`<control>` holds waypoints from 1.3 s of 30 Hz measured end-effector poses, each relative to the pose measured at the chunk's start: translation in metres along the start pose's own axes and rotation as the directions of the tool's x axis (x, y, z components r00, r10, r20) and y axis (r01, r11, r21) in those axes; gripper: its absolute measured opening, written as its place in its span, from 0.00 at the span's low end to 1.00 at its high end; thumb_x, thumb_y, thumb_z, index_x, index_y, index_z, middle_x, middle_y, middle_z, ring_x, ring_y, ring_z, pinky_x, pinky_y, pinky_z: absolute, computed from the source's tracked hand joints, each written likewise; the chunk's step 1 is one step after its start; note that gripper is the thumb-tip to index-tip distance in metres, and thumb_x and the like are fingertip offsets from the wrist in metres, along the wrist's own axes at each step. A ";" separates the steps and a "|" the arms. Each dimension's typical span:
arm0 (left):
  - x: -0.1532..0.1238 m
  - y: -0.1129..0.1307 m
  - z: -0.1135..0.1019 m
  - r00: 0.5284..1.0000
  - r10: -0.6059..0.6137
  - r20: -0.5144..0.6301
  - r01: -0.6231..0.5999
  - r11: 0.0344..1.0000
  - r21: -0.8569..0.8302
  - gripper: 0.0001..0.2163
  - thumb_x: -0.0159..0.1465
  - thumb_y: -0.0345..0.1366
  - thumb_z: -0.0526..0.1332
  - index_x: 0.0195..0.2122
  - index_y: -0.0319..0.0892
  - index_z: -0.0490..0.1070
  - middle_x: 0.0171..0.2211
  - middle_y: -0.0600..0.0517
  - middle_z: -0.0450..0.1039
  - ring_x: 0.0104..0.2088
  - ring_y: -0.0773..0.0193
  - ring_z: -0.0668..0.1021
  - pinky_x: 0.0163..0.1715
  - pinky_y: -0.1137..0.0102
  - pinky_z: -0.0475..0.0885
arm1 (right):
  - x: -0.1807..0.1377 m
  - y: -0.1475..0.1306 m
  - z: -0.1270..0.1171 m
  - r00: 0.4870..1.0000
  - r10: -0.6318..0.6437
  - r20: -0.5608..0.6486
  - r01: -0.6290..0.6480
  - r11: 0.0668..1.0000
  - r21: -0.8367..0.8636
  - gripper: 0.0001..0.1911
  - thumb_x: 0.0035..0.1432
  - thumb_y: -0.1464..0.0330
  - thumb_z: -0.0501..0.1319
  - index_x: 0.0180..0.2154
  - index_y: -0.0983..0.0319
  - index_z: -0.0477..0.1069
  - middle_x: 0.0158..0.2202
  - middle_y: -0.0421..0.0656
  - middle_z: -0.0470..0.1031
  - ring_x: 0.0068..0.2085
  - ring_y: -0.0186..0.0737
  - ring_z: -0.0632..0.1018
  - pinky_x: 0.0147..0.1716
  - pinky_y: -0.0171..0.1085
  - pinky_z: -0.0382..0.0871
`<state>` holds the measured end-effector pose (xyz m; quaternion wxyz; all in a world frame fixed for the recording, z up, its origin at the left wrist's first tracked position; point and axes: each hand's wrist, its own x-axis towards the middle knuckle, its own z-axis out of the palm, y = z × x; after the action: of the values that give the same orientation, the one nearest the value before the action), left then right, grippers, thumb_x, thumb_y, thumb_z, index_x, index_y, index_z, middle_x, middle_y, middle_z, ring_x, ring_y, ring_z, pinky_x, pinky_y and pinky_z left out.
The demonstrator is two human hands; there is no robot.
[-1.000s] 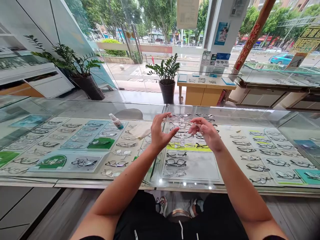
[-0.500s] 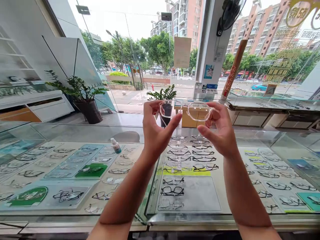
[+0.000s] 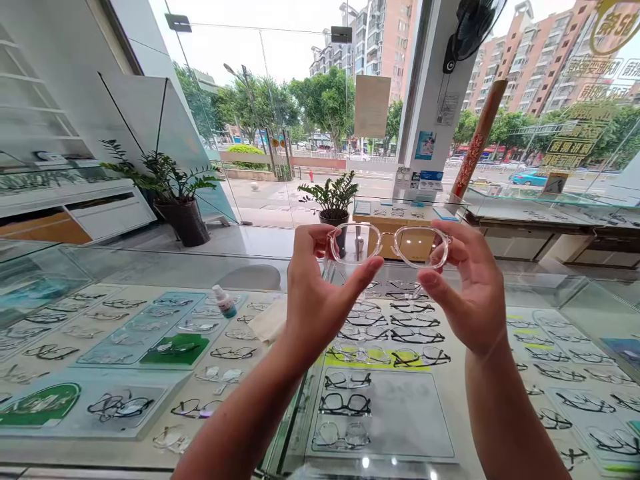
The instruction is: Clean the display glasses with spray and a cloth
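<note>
A pair of eyeglasses [image 3: 388, 241] with a clear frame is held up in front of me, lenses roughly level. At its left end my left hand [image 3: 325, 287] grips the frame, thumb stretched below the left lens. Fingers of my right hand [image 3: 473, 283] are closed on the other end by the hinge, its thumb under the right lens. Below the hands lies a glass display case [image 3: 390, 433] with rows of spectacles, among them a dark-rimmed pair [image 3: 345, 404].
A spray bottle [image 3: 225, 302] with blue liquid stands on the glass left of my hands, near a pale cloth [image 3: 267, 322]. Beyond the counter are two potted plants [image 3: 183, 217], [image 3: 334, 200] and a low display cabinet [image 3: 395, 250]. A wall fan [image 3: 473, 30] hangs at upper right.
Both hands and the eyeglasses have come lower and slightly right in view, and look larger. The scene has shifted a little with the camera. Both hands keep hold of the frame.
</note>
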<state>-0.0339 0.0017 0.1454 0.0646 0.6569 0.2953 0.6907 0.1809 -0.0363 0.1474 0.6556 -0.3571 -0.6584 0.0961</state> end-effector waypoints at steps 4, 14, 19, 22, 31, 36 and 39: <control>-0.001 -0.002 0.002 1.000 -0.012 -0.016 0.012 1.000 -0.001 0.24 0.60 0.49 0.79 0.51 0.52 0.71 0.40 0.52 0.70 0.38 0.59 0.73 0.43 0.59 0.73 | 0.004 0.005 -0.002 0.999 0.008 0.036 -0.008 1.000 -0.002 0.28 0.62 0.57 0.76 0.62 0.44 0.78 0.40 0.42 0.73 0.38 0.46 0.75 0.49 0.53 0.77; 0.006 0.001 -0.005 0.996 0.039 0.074 -0.040 0.999 0.014 0.22 0.63 0.47 0.77 0.56 0.53 0.76 0.39 0.52 0.73 0.38 0.58 0.75 0.46 0.58 0.75 | 0.007 0.008 -0.004 0.999 -0.010 0.045 0.010 1.000 0.005 0.26 0.64 0.57 0.74 0.62 0.45 0.77 0.39 0.41 0.75 0.41 0.46 0.77 0.52 0.52 0.78; 0.006 0.002 -0.006 0.994 0.098 0.038 -0.100 0.994 0.039 0.24 0.62 0.50 0.77 0.56 0.52 0.77 0.39 0.52 0.74 0.38 0.58 0.75 0.45 0.58 0.75 | 0.009 0.010 -0.008 0.997 -0.004 0.079 0.002 1.000 0.020 0.31 0.60 0.58 0.77 0.63 0.46 0.74 0.39 0.40 0.75 0.41 0.47 0.80 0.53 0.53 0.79; 0.005 0.001 -0.006 0.991 0.125 0.046 -0.128 0.990 0.060 0.25 0.62 0.50 0.77 0.58 0.52 0.76 0.40 0.52 0.74 0.39 0.59 0.76 0.46 0.59 0.74 | 0.010 0.011 -0.011 0.996 -0.014 0.083 0.016 1.000 -0.024 0.30 0.58 0.56 0.78 0.60 0.48 0.76 0.40 0.40 0.76 0.42 0.48 0.81 0.54 0.54 0.78; 0.007 0.002 -0.007 0.988 0.139 0.072 -0.145 0.985 0.094 0.26 0.62 0.50 0.77 0.58 0.51 0.75 0.41 0.52 0.76 0.41 0.59 0.78 0.47 0.59 0.77 | 0.010 0.004 -0.023 0.993 -0.020 0.116 0.037 0.988 -0.149 0.31 0.58 0.55 0.78 0.60 0.49 0.77 0.44 0.42 0.81 0.45 0.49 0.83 0.56 0.55 0.80; 0.006 0.001 -0.008 0.988 0.132 0.085 -0.141 0.984 0.110 0.26 0.62 0.50 0.78 0.58 0.51 0.75 0.43 0.51 0.78 0.42 0.59 0.80 0.48 0.58 0.78 | 0.009 0.004 -0.024 0.997 -0.007 0.077 0.022 0.980 -0.196 0.30 0.58 0.55 0.78 0.59 0.51 0.78 0.48 0.44 0.83 0.48 0.51 0.84 0.57 0.57 0.79; 0.007 0.002 -0.009 0.987 0.126 0.095 -0.137 0.984 0.117 0.27 0.61 0.49 0.78 0.58 0.50 0.75 0.44 0.51 0.79 0.44 0.58 0.81 0.49 0.58 0.78 | 0.008 0.002 -0.023 0.998 -0.022 0.063 0.036 0.976 -0.216 0.29 0.58 0.56 0.78 0.59 0.51 0.78 0.49 0.44 0.84 0.50 0.52 0.84 0.57 0.56 0.80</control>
<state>-0.0425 0.0007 0.1525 -0.0091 0.7073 0.2903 0.6445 0.2036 -0.0379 0.1550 0.5937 -0.4139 -0.6896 0.0246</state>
